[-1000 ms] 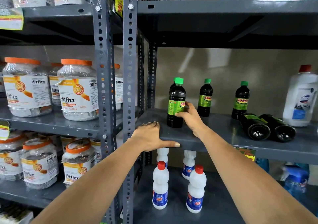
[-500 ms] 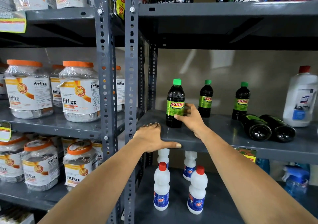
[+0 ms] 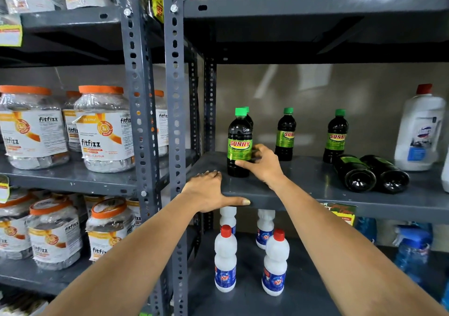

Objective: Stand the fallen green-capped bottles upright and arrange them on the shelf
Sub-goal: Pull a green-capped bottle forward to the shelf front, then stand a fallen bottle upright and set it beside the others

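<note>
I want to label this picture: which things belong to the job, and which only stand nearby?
Job:
- front Sunny bottle, right hand on it
- two fallen bottles
- grey shelf

Nearby:
- fitfizz jars
- white red-capped bottles
- large white jug

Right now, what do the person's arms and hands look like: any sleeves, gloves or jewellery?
Both forearms are bare, no sleeves in view. No gloves on the left hand or the right hand. A ring seems to sit on a left finger. No watch or bracelet shows.

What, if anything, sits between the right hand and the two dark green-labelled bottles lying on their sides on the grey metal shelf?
Nothing visible. The right hand rests on the front upright green-capped bottle; bare grey metal shelf runs from it to the two fallen bottles. The other upright bottles stand further back.
</note>
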